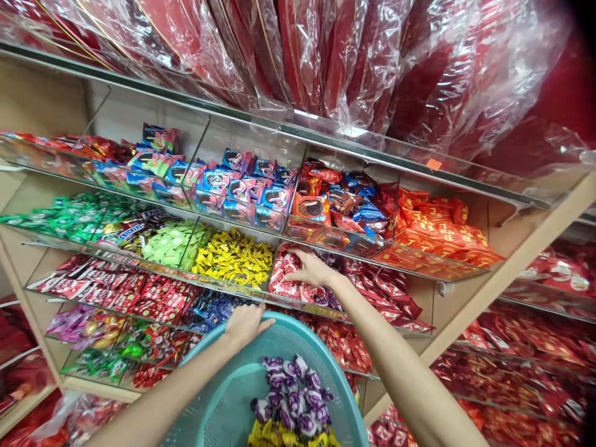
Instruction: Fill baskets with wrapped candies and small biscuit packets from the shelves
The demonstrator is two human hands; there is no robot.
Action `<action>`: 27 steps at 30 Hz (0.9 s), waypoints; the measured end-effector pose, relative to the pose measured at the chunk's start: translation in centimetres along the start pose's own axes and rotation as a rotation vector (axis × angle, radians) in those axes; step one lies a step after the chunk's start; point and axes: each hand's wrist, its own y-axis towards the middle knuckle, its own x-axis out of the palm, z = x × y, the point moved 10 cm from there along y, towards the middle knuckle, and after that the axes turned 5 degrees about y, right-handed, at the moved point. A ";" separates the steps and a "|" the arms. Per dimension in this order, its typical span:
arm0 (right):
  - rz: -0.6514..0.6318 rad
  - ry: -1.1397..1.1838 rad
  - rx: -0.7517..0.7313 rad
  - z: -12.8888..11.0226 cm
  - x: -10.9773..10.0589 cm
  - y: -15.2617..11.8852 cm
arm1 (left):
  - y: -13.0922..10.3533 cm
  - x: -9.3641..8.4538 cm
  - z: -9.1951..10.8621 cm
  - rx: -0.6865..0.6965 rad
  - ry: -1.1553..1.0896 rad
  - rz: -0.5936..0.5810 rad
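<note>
My left hand [246,324] is closed over the far rim of a teal plastic basket [344,379], tilted towards me below the shelves. Inside it lie purple-and-white wrapped candies [293,391] and, nearer to me, yellow-wrapped candies [274,436]. My right hand [310,268] reaches into a shelf compartment of red-and-white wrapped candies [282,273]. Its thumb and fingers are apart at the candies, and no candy shows between them. Purple-and-white candies [327,298] lie in the same section, below my right wrist. Just left of this compartment is a heap of yellow candies [235,257].
A glass shelf edge [335,246] with packaged biscuits [310,208] runs just above my right hand. Clear dividers split the shelves. Green-wrapped candies [69,217] fill the left. Red items in clear plastic [298,56] stand on top. A slanting wooden side panel [507,276] borders the right.
</note>
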 end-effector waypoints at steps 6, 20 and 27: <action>-0.143 -0.032 0.076 0.7 0.9 2.1 | 0.2 0.4 -0.1 -0.002 -0.007 -0.007; 0.106 0.020 0.041 -0.7 -1.8 0.7 | 0.1 0.4 0.0 -0.002 -0.008 -0.042; 0.204 0.319 0.002 -3.7 -1.9 -8.3 | 0.3 0.5 0.3 0.020 0.009 -0.026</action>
